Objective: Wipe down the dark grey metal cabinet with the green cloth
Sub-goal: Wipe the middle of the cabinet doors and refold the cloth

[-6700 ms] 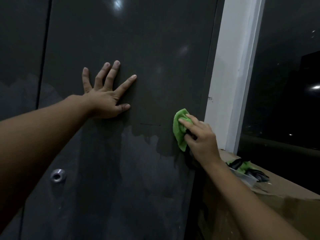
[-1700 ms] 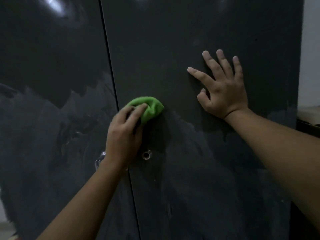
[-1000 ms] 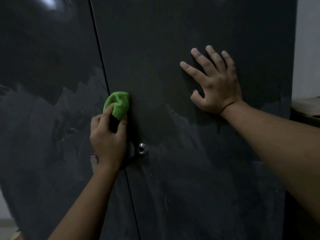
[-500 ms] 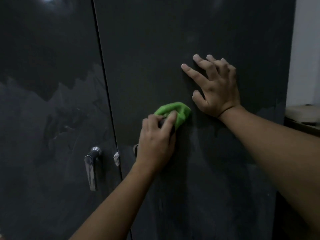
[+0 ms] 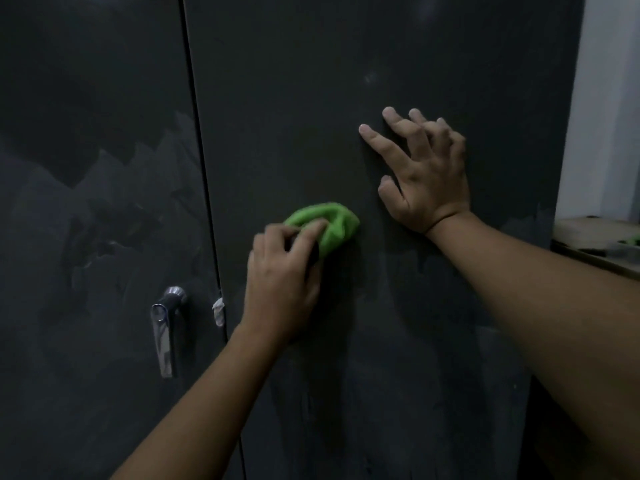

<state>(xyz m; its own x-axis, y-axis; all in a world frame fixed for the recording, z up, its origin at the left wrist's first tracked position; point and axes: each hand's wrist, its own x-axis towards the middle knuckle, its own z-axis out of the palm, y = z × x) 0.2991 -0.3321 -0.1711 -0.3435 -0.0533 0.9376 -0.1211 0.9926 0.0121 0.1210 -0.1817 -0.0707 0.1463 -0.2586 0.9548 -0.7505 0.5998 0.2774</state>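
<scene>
The dark grey metal cabinet (image 5: 346, 98) fills the view, its two doors meeting at a vertical seam left of centre. My left hand (image 5: 282, 282) grips the bunched green cloth (image 5: 327, 223) and holds it against the right door. My right hand (image 5: 420, 171) rests on the same door just up and right of the cloth, fingertips on the metal and knuckles raised. The cloth lies close to the base of my right thumb. A duller smeared band covers the lower part of both doors.
A chrome lever handle (image 5: 164, 327) hangs on the left door, with a small pale tag (image 5: 218, 311) at the seam beside it. A pale wall (image 5: 609, 98) borders the cabinet on the right, above a cardboard surface (image 5: 595, 237) with dim items.
My left hand has moved the cloth rightward along the right door, from the seam to beside my right hand. My right hand has lifted its palm, leaving bent fingers on the door.
</scene>
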